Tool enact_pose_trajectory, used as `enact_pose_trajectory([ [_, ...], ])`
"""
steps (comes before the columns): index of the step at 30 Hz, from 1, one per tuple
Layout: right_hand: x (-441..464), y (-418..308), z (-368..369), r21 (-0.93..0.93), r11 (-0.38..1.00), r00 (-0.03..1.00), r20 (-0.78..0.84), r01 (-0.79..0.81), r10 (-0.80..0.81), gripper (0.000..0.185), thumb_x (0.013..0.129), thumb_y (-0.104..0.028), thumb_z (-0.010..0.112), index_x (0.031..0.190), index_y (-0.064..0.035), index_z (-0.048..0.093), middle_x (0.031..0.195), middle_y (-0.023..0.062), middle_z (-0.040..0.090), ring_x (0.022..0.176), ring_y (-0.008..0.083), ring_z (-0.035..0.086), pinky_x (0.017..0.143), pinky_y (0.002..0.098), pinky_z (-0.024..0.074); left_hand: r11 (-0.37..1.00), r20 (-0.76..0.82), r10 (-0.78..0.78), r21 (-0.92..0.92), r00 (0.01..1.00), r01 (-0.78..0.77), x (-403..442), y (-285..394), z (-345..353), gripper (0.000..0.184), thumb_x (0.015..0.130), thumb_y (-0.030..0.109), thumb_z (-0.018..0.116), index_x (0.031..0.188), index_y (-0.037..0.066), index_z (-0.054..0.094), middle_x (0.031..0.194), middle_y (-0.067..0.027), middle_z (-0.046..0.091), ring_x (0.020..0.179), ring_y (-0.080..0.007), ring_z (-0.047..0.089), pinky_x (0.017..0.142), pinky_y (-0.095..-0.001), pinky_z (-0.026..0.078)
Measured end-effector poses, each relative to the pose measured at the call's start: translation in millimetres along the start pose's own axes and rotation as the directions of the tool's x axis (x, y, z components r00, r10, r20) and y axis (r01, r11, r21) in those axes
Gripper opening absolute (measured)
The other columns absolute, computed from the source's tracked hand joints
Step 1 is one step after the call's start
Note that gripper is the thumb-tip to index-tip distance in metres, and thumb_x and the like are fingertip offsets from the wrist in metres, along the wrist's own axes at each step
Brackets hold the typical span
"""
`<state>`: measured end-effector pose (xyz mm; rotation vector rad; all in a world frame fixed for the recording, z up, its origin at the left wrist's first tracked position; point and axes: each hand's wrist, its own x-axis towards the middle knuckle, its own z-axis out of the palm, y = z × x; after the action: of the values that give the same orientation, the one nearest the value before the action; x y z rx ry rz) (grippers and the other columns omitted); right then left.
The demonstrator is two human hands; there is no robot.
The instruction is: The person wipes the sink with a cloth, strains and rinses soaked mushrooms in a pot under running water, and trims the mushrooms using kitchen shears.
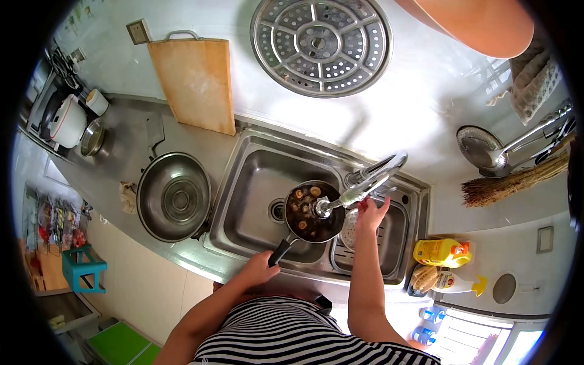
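In the head view, the faucet (365, 188) covers part of the saucepan (317, 242), and its nozzle hides some of the mushrooms (315, 191) in dark liquid. The right forearm crosses a pale perforated piece (348, 231), whose full shape cannot be made out. An orange basin (486, 27) is cut off by the dark rim of the view, and small items at the far left are hard to tell apart.

The saucepan is over the steel sink (246, 194), beside the drain and near the divider. On the counter to the sink's left lies a wide pan (179, 222); behind it, a wooden board (194, 79) leans on the wall, below a socket. A round perforated rack (321, 44) is upright against the wall. A yellow bottle (439, 252) lies to the sink's right.

The left hand (261, 268) reaches in from below, closed around the saucepan's black handle (280, 252). The right hand (371, 214) is extended at the faucet, its thumb apart from its fingers; whether it grips or touches the faucet cannot be told.
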<state>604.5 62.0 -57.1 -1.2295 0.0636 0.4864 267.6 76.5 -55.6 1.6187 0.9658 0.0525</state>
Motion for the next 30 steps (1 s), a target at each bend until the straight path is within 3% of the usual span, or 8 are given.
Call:
enact_pose_trajectory([
  [6,26.5,-7.1,0.8,-0.035,0.997,0.998,0.026,-0.064,0.064,0.083,0.085,0.004,0.049,0.147,-0.0226,0.0,0.091,0.0148,0.062,0.069,0.0177,0.059,0.059,0.027,0.0492,0.989,0.073,-0.088,-0.113,0.993,0.096,-9.2,2.5,-2.7,0.02,0.077,0.019,0.062,0.083,0.001,0.057,0.059,-0.0094,0.057,0.047,-0.0184,0.057,0.047,-0.0344,0.045],
  [11,29.1,-9.4,6.6,-0.064,0.995,0.996,0.037,-0.073,0.075,0.088,0.084,0.003,0.051,0.147,-0.023,-0.004,0.09,0.0138,0.063,0.068,0.0176,0.06,0.058,0.0271,0.0492,0.987,0.056,-0.051,-0.146,0.997,0.059,-15.7,-4.0,0.3,0.019,0.077,0.018,0.062,0.083,0.001,0.055,0.057,-0.0074,0.056,0.047,-0.0164,0.055,0.046,-0.0321,0.044],
  [18,25.1,-21.3,-0.7,-0.252,0.967,0.982,0.165,-0.046,0.09,0.092,0.083,-0.001,0.055,0.148,-0.0202,-0.007,0.087,0.0138,0.065,0.068,0.0168,0.063,0.058,0.0254,0.0499,0.956,0.086,-0.135,-0.25,0.987,0.153,-35.1,5.1,-1.6,0.013,0.081,0.013,0.059,0.086,0.003,0.053,0.057,-0.0004,0.049,0.044,-0.0098,0.047,0.041,-0.0264,0.037],
  [21,19.4,-18.4,-18.0,-0.4,0.915,0.968,0.248,0.054,0.051,0.09,0.084,-0.004,0.056,0.148,-0.0175,-0.006,0.088,0.0141,0.065,0.068,0.016,0.063,0.059,0.0251,0.0502,0.934,0.077,-0.198,-0.287,0.977,0.212,-52.2,11.6,-7.4,0.013,0.082,0.011,0.058,0.09,0.002,0.055,0.058,0.0,0.048,0.046,-0.0085,0.044,0.041,-0.0252,0.035],
  [24,8.6,-11.1,-35.2,-0.482,0.872,0.911,0.317,-0.085,0.265,0.04,0.091,-0.014,0.054,0.128,-0.0002,0.047,0.092,0.0107,0.065,0.072,0.0149,0.063,0.063,0.0256,0.0516,0.958,0.056,-0.14,-0.243,0.989,0.149,-67.2,-8.4,-14.7,0.016,0.082,0.01,0.056,0.095,0.001,0.056,0.06,-0.0004,0.048,0.049,-0.0078,0.043,0.042,-0.0248,0.034],
  [25,-4.6,-11.0,-37.1,-0.492,0.871,0.9,0.373,-0.015,0.226,0.029,0.093,-0.02,0.054,0.11,0.0025,0.059,0.091,0.0084,0.066,0.072,0.0131,0.062,0.063,0.0244,0.051,0.924,0.107,-0.232,-0.286,0.967,0.253,-78.8,13.9,-26.5,0.019,0.08,0.011,0.058,0.097,0.001,0.057,0.063,-0.0008,0.05,0.052,-0.0076,0.044,0.045,-0.0251,0.037],
  [28,-31.7,-8.8,-45.0,-0.543,0.838,0.899,0.393,0.056,0.195,0.03,0.092,-0.019,0.055,0.111,0.0043,0.058,0.086,0.0077,0.065,0.07,0.0112,0.062,0.059,0.0222,0.0481,0.967,0.076,-0.226,-0.101,0.971,0.233,-100.3,15.4,-44.2,0.021,0.078,0.014,0.06,0.095,0.001,0.058,0.064,-0.0011,0.052,0.053,-0.0082,0.047,0.047,-0.0257,0.04],
  [30,-55.1,-15.0,-49.9,-0.574,0.816,0.898,0.391,0.066,0.202,0.029,0.093,-0.02,0.055,0.109,0.0041,0.06,0.087,0.0073,0.066,0.071,0.0104,0.061,0.06,0.0218,0.0479,0.945,0.099,-0.31,-0.075,0.946,0.318,-113.8,12.9,-54.4,0.022,0.077,0.016,0.061,0.092,0.001,0.059,0.066,-0.0022,0.054,0.054,-0.0091,0.05,0.05,-0.0259,0.042],
])
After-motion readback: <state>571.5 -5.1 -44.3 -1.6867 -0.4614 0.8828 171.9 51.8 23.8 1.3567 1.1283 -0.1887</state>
